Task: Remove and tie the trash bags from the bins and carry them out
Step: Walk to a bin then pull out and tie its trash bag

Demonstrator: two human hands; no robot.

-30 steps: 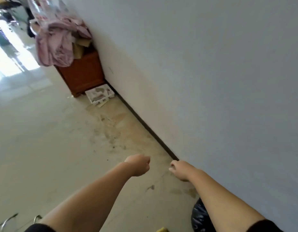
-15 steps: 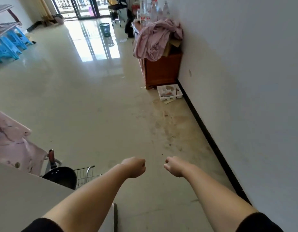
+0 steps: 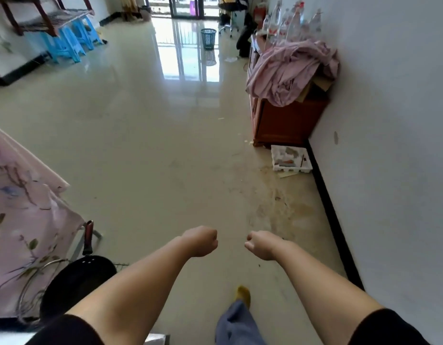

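Both my arms reach forward over the pale tiled floor. My left hand [image 3: 200, 241] and my right hand [image 3: 261, 245] are curled into fists a short gap apart, and nothing shows in either of them. A dark mesh waste bin [image 3: 208, 38] stands far ahead on the floor near the glass balcony door. No trash bag is in view. My leg and a yellow slipper [image 3: 244, 295] show below my hands.
A white wall with a black baseboard [image 3: 332, 220] runs along the right. Against it stands a wooden cabinet [image 3: 285, 123] with pink cloth and bottles on top, and a white foam tray [image 3: 290, 161] lies beside it. A black pan [image 3: 76, 280] and a flowered cloth [image 3: 19, 220] are at lower left; blue stools [image 3: 71, 43] at far left.
The view has swung from the wall out to the long room. The black bag seen at lower right a second ago has left the view. Both fists stay out in front.
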